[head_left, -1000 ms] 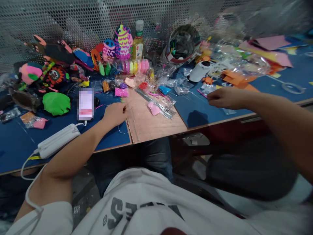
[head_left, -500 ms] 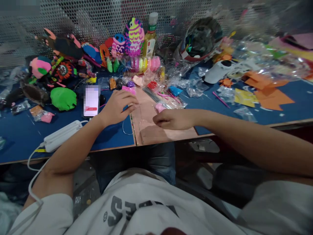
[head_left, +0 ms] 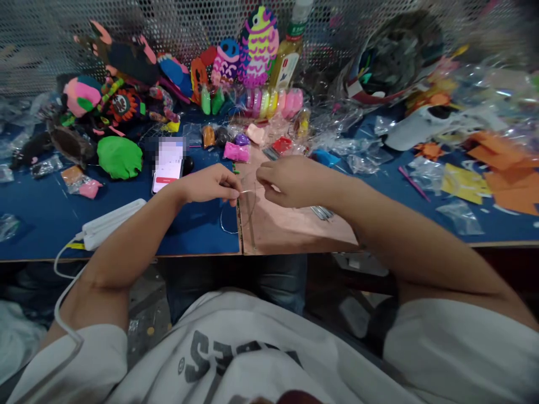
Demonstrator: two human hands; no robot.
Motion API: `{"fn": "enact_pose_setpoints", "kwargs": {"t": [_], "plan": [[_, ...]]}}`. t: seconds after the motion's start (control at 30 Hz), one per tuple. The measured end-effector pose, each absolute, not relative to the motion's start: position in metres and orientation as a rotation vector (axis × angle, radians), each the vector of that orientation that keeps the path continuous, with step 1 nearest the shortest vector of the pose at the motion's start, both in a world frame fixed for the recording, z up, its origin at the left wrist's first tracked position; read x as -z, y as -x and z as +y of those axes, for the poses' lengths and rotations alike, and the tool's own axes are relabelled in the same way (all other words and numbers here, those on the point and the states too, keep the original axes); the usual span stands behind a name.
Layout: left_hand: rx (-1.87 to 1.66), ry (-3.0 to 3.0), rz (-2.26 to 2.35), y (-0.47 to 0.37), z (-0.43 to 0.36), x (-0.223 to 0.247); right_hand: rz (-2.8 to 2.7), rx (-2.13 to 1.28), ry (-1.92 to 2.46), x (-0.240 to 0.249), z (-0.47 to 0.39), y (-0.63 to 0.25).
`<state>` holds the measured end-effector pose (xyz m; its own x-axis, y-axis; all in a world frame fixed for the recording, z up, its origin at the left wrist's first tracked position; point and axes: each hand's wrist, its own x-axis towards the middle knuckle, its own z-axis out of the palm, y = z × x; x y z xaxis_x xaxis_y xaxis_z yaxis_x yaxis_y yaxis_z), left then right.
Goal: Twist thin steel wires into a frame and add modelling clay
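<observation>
Left hand (head_left: 213,184) seems to pinch the wire (head_left: 247,192) near frame centre, fingertips nearly closed, right hand (head_left: 290,180) fingers curled just beside, grip can't tell; a hard tug could kink its loop or snag it on the board (head_left: 295,233).

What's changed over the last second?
The right hand swung left, from the blue tabletop to over the pinkish board, beside the left hand. The left fingers, apart half a second ago, now appear to pinch a thin strand. Right grip unclear. Phone and green piece stayed put; the view shifted.
</observation>
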<state>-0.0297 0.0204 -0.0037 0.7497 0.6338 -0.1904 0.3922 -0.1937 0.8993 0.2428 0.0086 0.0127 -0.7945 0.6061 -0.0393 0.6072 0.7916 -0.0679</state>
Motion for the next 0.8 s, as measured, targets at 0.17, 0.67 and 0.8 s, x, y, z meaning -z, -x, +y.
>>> {"fn": "enact_pose_setpoints", "kwargs": {"t": [0.17,0.67,0.8], "plan": [[-0.395,-1.523,0.821,0.026,0.014,-0.001,3.319,-0.222,-1.009,0.007,0.017,-0.239],[-0.468,-1.284,0.768,0.018,0.005,0.005,3.827,0.018,-1.085,0.072,0.029,-0.24],[-0.508,-1.241,0.714,0.018,0.007,0.008,4.029,-0.104,-1.029,0.078,0.034,-0.24]]}}
